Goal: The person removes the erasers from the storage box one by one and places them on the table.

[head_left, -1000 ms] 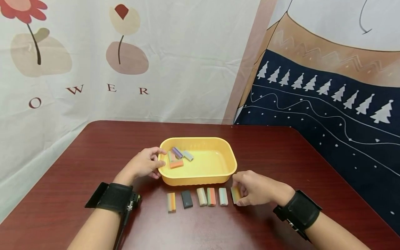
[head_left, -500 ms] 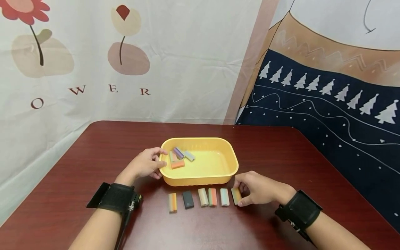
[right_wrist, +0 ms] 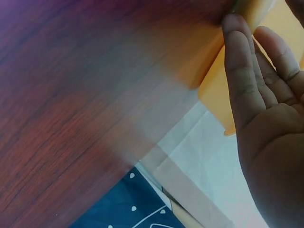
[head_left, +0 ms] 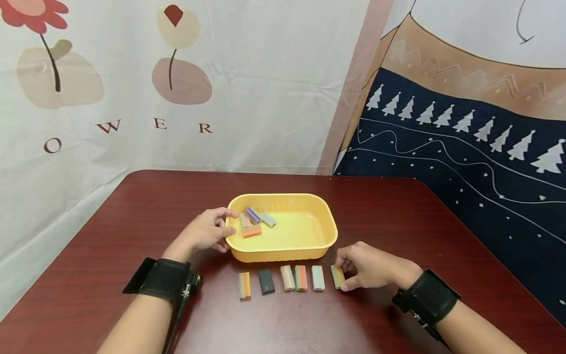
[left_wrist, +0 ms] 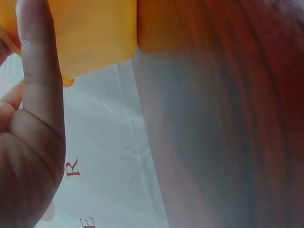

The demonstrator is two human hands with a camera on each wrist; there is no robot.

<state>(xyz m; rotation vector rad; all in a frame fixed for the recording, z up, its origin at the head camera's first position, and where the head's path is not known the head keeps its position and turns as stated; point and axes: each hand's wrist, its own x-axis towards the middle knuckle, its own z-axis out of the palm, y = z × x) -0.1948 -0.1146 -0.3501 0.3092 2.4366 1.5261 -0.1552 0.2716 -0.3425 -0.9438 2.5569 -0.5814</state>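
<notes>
My left hand (head_left: 206, 230) grips the left end of a yellow plastic tub (head_left: 283, 255), thumb over the rim; in the left wrist view a finger lies along the tub's outer wall (left_wrist: 97, 38). At the right end of a row on the table, my right hand (head_left: 371, 265) pinches a yellow-and-green striped eraser (head_left: 337, 276) between thumb and fingers. To its left lie a pale blue-and-white eraser (head_left: 318, 278), an orange-and-green one (head_left: 301, 279), a cream one (head_left: 287, 278), a dark grey one (head_left: 267, 281) and an orange-striped one (head_left: 244, 286).
Inside the tub's left part lie several more erasers, among them an orange one (head_left: 252, 231) and a purple one (head_left: 253, 215). The dark red wooden table (head_left: 376, 206) ends at printed cloths (head_left: 274, 98) behind it.
My right hand has shifted slightly right with the yellow-and-green eraser, widening the gap to the pale blue one. The left hand stays on the tub.
</notes>
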